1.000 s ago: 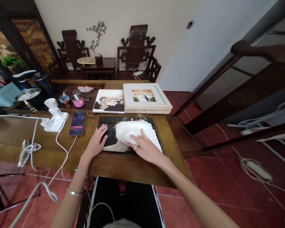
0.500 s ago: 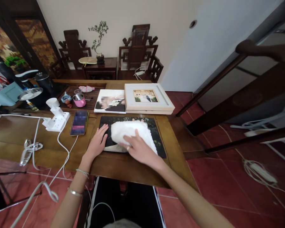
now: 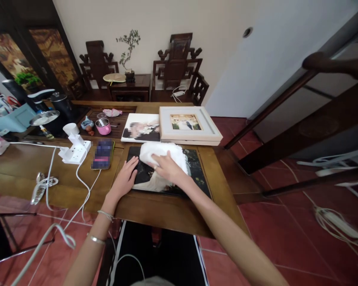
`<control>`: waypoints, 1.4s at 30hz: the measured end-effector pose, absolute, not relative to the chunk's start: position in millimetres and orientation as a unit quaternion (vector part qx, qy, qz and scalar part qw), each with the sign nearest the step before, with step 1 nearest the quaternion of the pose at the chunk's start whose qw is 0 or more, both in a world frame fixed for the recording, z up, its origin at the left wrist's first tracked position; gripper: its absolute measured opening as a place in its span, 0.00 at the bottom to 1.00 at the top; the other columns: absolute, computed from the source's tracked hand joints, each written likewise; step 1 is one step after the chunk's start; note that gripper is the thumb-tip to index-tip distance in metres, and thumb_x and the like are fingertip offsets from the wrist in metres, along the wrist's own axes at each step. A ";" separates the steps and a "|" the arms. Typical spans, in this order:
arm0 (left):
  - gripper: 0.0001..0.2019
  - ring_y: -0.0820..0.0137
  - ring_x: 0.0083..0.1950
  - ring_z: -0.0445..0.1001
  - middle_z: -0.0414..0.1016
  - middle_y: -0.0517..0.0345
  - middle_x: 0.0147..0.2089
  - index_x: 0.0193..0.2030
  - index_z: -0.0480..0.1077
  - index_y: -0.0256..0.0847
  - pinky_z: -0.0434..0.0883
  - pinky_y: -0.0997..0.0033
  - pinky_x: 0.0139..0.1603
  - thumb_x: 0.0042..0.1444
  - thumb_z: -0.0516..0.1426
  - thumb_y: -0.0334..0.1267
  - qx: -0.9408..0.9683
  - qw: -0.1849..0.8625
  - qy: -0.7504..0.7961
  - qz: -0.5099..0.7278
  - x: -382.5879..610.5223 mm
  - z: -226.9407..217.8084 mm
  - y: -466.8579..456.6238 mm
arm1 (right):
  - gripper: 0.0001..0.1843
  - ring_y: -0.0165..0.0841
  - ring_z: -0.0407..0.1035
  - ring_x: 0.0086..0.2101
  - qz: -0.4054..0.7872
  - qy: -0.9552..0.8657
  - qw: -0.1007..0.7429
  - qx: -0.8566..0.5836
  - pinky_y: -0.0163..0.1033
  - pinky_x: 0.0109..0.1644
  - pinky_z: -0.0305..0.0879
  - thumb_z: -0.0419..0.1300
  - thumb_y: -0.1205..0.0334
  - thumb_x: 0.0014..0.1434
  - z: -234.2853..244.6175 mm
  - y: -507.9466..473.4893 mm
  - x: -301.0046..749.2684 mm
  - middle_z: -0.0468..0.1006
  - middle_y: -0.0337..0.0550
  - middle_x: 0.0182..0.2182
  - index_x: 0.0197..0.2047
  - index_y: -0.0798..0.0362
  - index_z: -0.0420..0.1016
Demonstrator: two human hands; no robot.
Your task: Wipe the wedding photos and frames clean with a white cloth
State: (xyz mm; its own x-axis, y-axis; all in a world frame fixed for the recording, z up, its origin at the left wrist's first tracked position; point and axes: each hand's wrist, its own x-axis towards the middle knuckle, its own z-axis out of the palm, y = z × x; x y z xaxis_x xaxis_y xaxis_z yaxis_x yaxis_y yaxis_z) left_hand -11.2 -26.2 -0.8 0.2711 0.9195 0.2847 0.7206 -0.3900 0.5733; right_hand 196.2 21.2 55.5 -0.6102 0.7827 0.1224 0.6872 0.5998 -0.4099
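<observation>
A dark photo panel (image 3: 197,169) lies flat on the wooden table, with a pale dress-like shape in its picture. My left hand (image 3: 127,174) rests on its left edge, fingers stretched out and nothing held. Under my right hand (image 3: 168,169) is a white cloth (image 3: 150,152), bunched over the panel's upper middle. The right hand grips and presses this cloth against the panel; part of its fingers is hidden in the folds. Much of the picture's upper part is covered by the cloth.
Behind the panel lie a photo print (image 3: 141,127) and a framed photo (image 3: 185,121). To the left are a phone (image 3: 103,154) with its cable, a white power strip (image 3: 76,152), a hair clip (image 3: 41,186) and a pink cup (image 3: 103,126). The table's right edge (image 3: 226,190) is close.
My right hand has moved the white cloth away from me, toward the panel's far edge, uncovering more of the lower picture. My left hand stays on the left edge. The view shifts slightly.
</observation>
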 end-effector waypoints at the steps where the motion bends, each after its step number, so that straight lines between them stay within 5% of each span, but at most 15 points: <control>1: 0.22 0.64 0.72 0.51 0.58 0.48 0.70 0.67 0.57 0.42 0.47 0.46 0.71 0.67 0.43 0.37 0.780 0.167 0.526 0.297 -11.6 -1.0 -26.1 | 0.11 0.41 0.72 0.43 0.159 -0.878 0.149 -0.426 0.65 0.60 0.48 0.48 0.61 0.67 55.7 33.7 190.2 0.78 0.46 0.38 0.46 0.54 0.70; 5: 0.22 0.64 0.72 0.52 0.59 0.48 0.69 0.66 0.58 0.41 0.48 0.48 0.71 0.67 0.43 0.37 0.780 0.164 0.526 0.298 -12.1 -0.9 -26.1 | 0.14 0.40 0.71 0.46 0.152 -0.867 0.154 -0.449 0.58 0.56 0.60 0.55 0.55 0.66 58.2 49.4 178.4 0.76 0.47 0.44 0.48 0.55 0.72; 9: 0.23 0.64 0.72 0.52 0.58 0.47 0.70 0.67 0.57 0.40 0.47 0.48 0.71 0.67 0.43 0.37 0.776 0.165 0.529 0.300 -11.4 -0.5 -26.6 | 0.11 0.43 0.73 0.44 0.166 -0.880 0.150 -0.420 0.69 0.61 0.44 0.48 0.67 0.64 57.9 3.3 188.2 0.80 0.49 0.40 0.43 0.54 0.71; 12: 0.22 0.64 0.72 0.52 0.58 0.47 0.69 0.66 0.58 0.40 0.47 0.48 0.71 0.67 0.43 0.37 0.775 0.169 0.530 0.299 -10.5 -0.1 -26.3 | 0.13 0.43 0.67 0.54 0.182 -0.893 0.149 -0.384 0.67 0.64 0.39 0.48 0.72 0.59 55.4 -51.3 203.0 0.74 0.54 0.53 0.43 0.52 0.69; 15: 0.22 0.64 0.72 0.52 0.58 0.46 0.69 0.66 0.58 0.39 0.46 0.49 0.72 0.67 0.43 0.37 0.775 0.172 0.530 0.296 -10.1 0.4 -25.7 | 0.12 0.43 0.58 0.62 0.198 -0.902 0.154 -0.351 0.68 0.65 0.36 0.48 0.74 0.58 53.2 -89.0 218.2 0.72 0.58 0.56 0.39 0.52 0.69; 19: 0.22 0.64 0.72 0.52 0.58 0.47 0.70 0.66 0.58 0.40 0.46 0.49 0.72 0.67 0.43 0.37 0.775 0.174 0.529 0.298 -10.4 0.4 -25.4 | 0.11 0.43 0.65 0.56 0.185 -0.897 0.165 -0.366 0.64 0.67 0.39 0.49 0.73 0.59 52.0 -81.4 238.1 0.75 0.54 0.53 0.39 0.51 0.69; 24: 0.22 0.63 0.72 0.52 0.59 0.46 0.69 0.66 0.59 0.37 0.46 0.49 0.72 0.67 0.44 0.39 0.773 0.177 0.524 0.310 -10.5 -1.0 -25.5 | 0.11 0.46 0.73 0.44 0.143 -0.859 0.174 -0.461 0.68 0.61 0.45 0.46 0.70 0.62 50.6 -22.4 241.4 0.79 0.53 0.37 0.38 0.53 0.69; 28: 0.24 0.63 0.73 0.50 0.55 0.45 0.71 0.68 0.55 0.38 0.47 0.50 0.72 0.68 0.41 0.41 0.767 0.183 0.521 0.327 -11.0 2.5 -27.7 | 0.13 0.52 0.58 0.60 0.123 -0.849 0.194 -0.475 0.76 0.59 0.38 0.47 0.71 0.60 45.1 -5.1 212.6 0.73 0.64 0.52 0.44 0.55 0.69; 32: 0.26 0.63 0.73 0.49 0.52 0.47 0.72 0.70 0.52 0.38 0.49 0.56 0.72 0.69 0.39 0.46 0.746 0.196 0.500 0.394 -14.3 7.4 -30.7 | 0.16 0.45 0.51 0.65 0.151 -0.897 0.181 -0.375 0.73 0.63 0.32 0.51 0.73 0.56 41.5 -28.1 183.1 0.70 0.57 0.58 0.46 0.51 0.70; 38: 0.29 0.64 0.72 0.52 0.52 0.46 0.72 0.71 0.50 0.37 0.50 0.56 0.72 0.69 0.36 0.49 0.739 0.178 0.510 0.401 -15.8 4.0 -30.2 | 0.13 0.38 0.58 0.62 0.205 -0.932 0.160 -0.254 0.63 0.67 0.35 0.51 0.74 0.56 53.5 -70.1 196.4 0.76 0.50 0.52 0.38 0.50 0.72; 42: 0.26 0.63 0.71 0.54 0.58 0.45 0.70 0.68 0.56 0.38 0.50 0.52 0.71 0.69 0.39 0.46 0.750 0.183 0.515 0.373 -12.2 0.4 -28.2 | 0.09 0.38 0.72 0.48 0.215 -0.918 0.156 -0.296 0.56 0.69 0.41 0.52 0.70 0.60 59.8 -73.1 228.0 0.78 0.46 0.45 0.37 0.49 0.71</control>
